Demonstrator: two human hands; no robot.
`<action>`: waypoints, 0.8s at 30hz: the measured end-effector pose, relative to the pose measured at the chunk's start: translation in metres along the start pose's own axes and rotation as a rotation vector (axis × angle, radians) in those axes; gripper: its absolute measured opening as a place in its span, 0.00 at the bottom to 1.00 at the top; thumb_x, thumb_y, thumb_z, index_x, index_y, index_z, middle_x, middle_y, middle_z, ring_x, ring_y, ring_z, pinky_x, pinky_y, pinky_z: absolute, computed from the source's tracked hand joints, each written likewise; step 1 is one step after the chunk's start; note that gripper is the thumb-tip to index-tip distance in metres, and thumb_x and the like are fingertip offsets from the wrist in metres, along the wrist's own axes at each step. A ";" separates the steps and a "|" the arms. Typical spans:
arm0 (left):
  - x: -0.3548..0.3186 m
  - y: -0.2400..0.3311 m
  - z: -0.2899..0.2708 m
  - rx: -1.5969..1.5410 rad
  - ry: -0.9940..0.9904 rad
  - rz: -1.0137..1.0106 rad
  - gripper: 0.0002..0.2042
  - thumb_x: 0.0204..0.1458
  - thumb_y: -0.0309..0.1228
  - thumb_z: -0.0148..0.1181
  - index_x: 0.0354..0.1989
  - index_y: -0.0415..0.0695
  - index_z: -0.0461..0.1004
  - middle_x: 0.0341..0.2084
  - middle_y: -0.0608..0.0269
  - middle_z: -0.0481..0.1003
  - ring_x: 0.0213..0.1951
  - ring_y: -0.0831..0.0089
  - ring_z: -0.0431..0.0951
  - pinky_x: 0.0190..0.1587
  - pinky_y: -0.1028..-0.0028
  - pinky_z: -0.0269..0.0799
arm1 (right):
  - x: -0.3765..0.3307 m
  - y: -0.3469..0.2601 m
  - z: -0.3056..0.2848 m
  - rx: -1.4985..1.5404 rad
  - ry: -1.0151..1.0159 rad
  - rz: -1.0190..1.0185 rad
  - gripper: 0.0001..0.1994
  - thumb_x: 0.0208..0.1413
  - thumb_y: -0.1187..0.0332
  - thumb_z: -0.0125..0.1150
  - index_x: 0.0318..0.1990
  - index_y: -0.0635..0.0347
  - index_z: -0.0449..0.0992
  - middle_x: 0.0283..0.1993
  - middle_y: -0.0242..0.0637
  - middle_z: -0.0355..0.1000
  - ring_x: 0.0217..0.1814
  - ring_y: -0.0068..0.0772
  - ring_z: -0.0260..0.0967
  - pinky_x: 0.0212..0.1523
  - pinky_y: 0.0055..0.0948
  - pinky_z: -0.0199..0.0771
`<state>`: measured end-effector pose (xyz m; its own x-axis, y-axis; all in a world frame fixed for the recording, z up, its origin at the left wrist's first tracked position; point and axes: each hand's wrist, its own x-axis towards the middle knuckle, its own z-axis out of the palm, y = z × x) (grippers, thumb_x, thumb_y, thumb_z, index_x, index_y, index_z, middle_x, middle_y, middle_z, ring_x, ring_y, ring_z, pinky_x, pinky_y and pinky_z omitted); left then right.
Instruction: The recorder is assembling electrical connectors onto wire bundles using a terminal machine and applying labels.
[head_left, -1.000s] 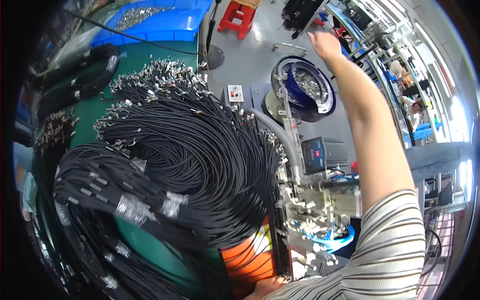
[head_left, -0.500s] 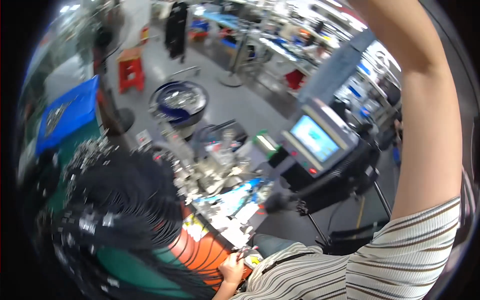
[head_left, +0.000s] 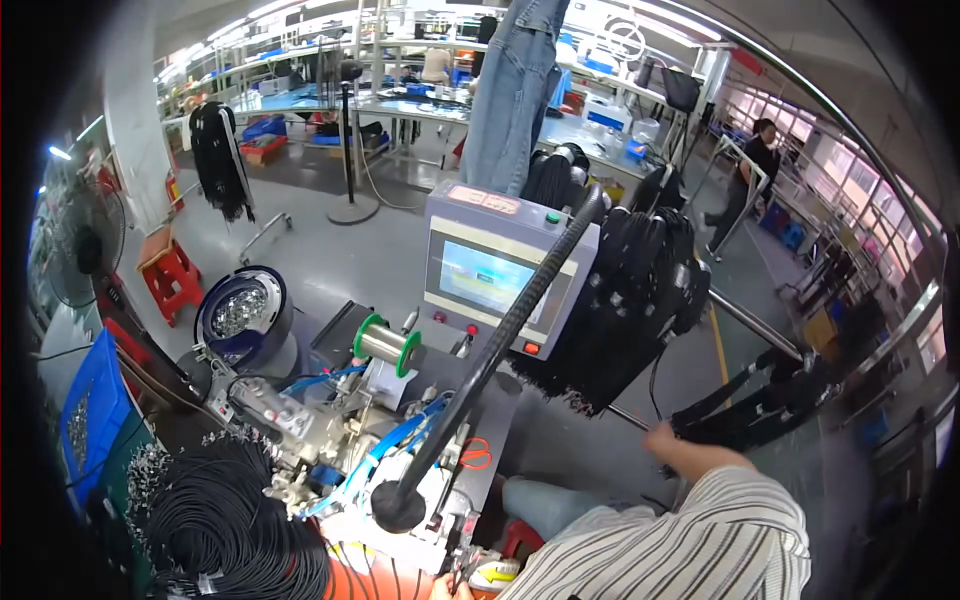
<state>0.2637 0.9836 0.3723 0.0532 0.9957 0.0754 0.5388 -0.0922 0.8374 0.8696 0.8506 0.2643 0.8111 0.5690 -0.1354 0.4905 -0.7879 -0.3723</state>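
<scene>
At the bottom edge, my left hand is partly cut off by the frame. Its fingers are closed together beside the front of a bench machine; what they pinch is too small to make out. Black cables lie in a thick coiled pile left of it, and a few strands run over the orange surface close to the fingers. My right hand reaches out to the right, below a hanging bundle of black cables. Its fingers are blurred and foreshortened.
A control box with a lit screen stands ahead, crossed by a black flexible arm. Nearby are a wire spool, red-handled scissors, a round feeder bowl and a blue tray. A person walks at far right.
My right arm, raised high across the right side before, has come down and now reaches out lower. The view has tilted up and turned right, so my left hand sits lower in the picture.
</scene>
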 end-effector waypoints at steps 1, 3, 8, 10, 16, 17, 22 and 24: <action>-0.002 -0.005 0.042 0.070 0.027 -0.001 0.07 0.44 0.27 0.63 0.34 0.46 0.80 0.23 0.56 0.78 0.27 0.60 0.79 0.33 0.65 0.74 | 0.024 0.011 0.039 0.072 -0.205 0.160 0.11 0.57 0.63 0.54 0.30 0.62 0.76 0.29 0.40 0.76 0.27 0.33 0.76 0.26 0.32 0.74; -0.017 -0.028 0.123 0.112 0.072 -0.004 0.06 0.45 0.26 0.63 0.33 0.45 0.80 0.23 0.56 0.78 0.26 0.61 0.79 0.33 0.65 0.74 | 0.046 0.046 0.101 0.199 -0.584 0.514 0.11 0.60 0.66 0.50 0.37 0.60 0.79 0.34 0.38 0.79 0.29 0.30 0.78 0.26 0.26 0.76; -0.068 -0.157 0.256 0.049 0.001 -0.036 0.07 0.46 0.26 0.63 0.35 0.42 0.80 0.24 0.54 0.78 0.26 0.62 0.79 0.34 0.64 0.74 | 0.077 0.192 0.339 0.008 -0.829 0.295 0.08 0.58 0.68 0.56 0.35 0.61 0.80 0.30 0.36 0.80 0.26 0.28 0.78 0.28 0.28 0.79; -0.106 -0.247 0.289 0.067 0.014 0.039 0.05 0.45 0.24 0.64 0.32 0.40 0.78 0.21 0.55 0.77 0.23 0.64 0.78 0.29 0.67 0.73 | 0.056 0.252 0.432 0.027 -0.695 0.110 0.09 0.58 0.66 0.59 0.34 0.63 0.79 0.29 0.36 0.79 0.24 0.27 0.77 0.27 0.27 0.76; -0.393 -0.511 0.319 0.120 0.014 0.188 0.04 0.45 0.22 0.65 0.30 0.39 0.77 0.23 0.55 0.78 0.24 0.66 0.79 0.28 0.70 0.74 | -0.227 0.336 0.664 0.691 -0.467 -0.612 0.06 0.61 0.73 0.55 0.32 0.64 0.73 0.26 0.33 0.71 0.24 0.21 0.68 0.27 0.21 0.68; -0.459 -0.540 0.313 0.158 0.047 0.212 0.04 0.45 0.22 0.64 0.30 0.40 0.78 0.24 0.54 0.78 0.25 0.64 0.80 0.29 0.69 0.75 | -0.294 0.350 0.669 0.744 -0.495 -0.814 0.05 0.63 0.75 0.52 0.33 0.64 0.71 0.28 0.31 0.68 0.24 0.18 0.64 0.27 0.19 0.66; -0.827 -0.568 0.355 0.196 -0.164 0.097 0.11 0.45 0.26 0.68 0.37 0.40 0.77 0.28 0.56 0.79 0.34 0.63 0.81 0.36 0.67 0.76 | -0.560 0.522 0.600 1.095 -0.702 -1.229 0.06 0.63 0.78 0.49 0.34 0.67 0.72 0.33 0.33 0.70 0.30 0.18 0.66 0.31 0.20 0.68; -0.946 -0.521 0.362 0.348 -0.338 0.282 0.20 0.46 0.29 0.69 0.48 0.40 0.74 0.42 0.55 0.77 0.49 0.63 0.77 0.50 0.65 0.72 | -0.617 0.581 0.563 1.012 -0.873 -1.384 0.05 0.62 0.78 0.50 0.37 0.69 0.73 0.36 0.36 0.71 0.34 0.23 0.70 0.35 0.21 0.71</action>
<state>0.2371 0.0882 -0.3317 0.4706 0.8812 0.0447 0.7077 -0.4073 0.5773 0.4750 0.1748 -0.3855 -0.4404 0.7805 0.4438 -0.0439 0.4750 -0.8789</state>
